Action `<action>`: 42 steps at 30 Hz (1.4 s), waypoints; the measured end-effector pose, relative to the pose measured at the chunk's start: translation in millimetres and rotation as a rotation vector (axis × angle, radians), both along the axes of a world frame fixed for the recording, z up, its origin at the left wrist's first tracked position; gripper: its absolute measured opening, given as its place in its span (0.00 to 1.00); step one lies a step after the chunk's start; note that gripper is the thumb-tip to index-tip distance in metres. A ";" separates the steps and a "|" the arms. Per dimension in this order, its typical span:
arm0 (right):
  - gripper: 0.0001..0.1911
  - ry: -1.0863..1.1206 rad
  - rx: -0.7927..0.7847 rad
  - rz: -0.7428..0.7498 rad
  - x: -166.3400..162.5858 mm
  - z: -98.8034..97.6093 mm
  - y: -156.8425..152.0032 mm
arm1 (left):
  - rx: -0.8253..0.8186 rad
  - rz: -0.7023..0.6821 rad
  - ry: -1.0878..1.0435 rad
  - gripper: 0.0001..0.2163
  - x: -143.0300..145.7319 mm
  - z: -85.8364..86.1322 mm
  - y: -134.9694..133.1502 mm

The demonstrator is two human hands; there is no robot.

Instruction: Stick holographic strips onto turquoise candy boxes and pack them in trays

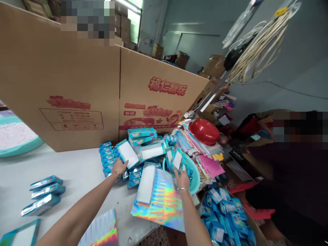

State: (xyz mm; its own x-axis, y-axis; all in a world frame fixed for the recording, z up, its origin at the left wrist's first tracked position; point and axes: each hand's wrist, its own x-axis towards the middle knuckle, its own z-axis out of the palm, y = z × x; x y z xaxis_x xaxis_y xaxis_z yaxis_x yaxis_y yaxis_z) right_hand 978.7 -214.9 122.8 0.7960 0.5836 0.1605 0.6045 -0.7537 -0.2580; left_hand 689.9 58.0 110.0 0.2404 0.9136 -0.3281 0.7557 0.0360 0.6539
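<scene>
My left hand (120, 166) grips the lower edge of a shallow blue box (128, 153) with a white inside, thumb and fingers at its corner. Stacked blue packs (107, 159) stand close to that hand. My right hand (182, 179) is at the near rim of a teal basin (196, 176), its fingers partly stretched toward small blue boxes (177, 159) there. Below it lies a shiny rainbow-coloured sheet (164, 200), with a white-lined blue tray (146, 182) on its left part. Whether the right fingertips touch a box is unclear.
A tall cardboard carton (153, 99) walls off the table's back. Three blue packs (46, 194) lie on the white table (77, 167) at left. A red basin (204, 131) rests on paper stacks. A carton of blue packages (225, 215) stands at right, near another person (289, 184).
</scene>
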 end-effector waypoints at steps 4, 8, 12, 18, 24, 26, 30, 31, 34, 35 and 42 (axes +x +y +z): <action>0.27 0.012 0.074 0.088 1.5 -16.5 -6.5 | 0.046 0.012 -0.015 0.20 0.1 -0.7 5.6; 0.38 -0.036 0.279 0.099 4.4 -18.9 -24.8 | 0.114 0.086 -0.010 0.23 -47.8 15.2 -13.2; 0.33 -0.006 0.440 0.058 -11.2 -8.9 -44.5 | 0.281 0.094 -0.168 0.26 -79.0 52.7 -33.3; 0.18 0.208 0.597 0.138 -85.2 18.6 -28.7 | 0.418 -0.325 -0.245 0.26 27.3 156.2 -30.9; 0.12 0.573 0.611 0.426 -184.7 30.3 -22.2 | 0.110 -0.316 -0.558 0.36 57.9 172.0 -31.5; 0.12 0.721 0.541 0.473 -218.6 16.8 -36.4 | 0.037 -0.259 -0.577 0.34 10.2 132.9 -44.7; 0.13 1.012 0.257 0.428 -282.1 -35.2 -64.8 | -0.017 -0.106 -0.168 0.29 -136.5 31.6 -103.4; 0.15 1.048 0.167 0.382 -295.4 -49.7 -67.4 | -0.038 -0.052 -0.090 0.29 -174.2 10.3 -123.0; 0.24 1.015 -0.010 0.260 -325.8 -86.3 -58.3 | -0.059 0.066 0.055 0.30 -265.1 -33.7 -178.5; 0.24 0.977 -0.035 0.235 -332.7 -95.3 -50.4 | -0.057 0.095 0.088 0.30 -285.6 -43.0 -192.8; 0.19 0.713 -0.175 0.117 -363.4 -119.6 2.7 | 0.001 0.144 0.358 0.33 -319.5 -86.5 -217.8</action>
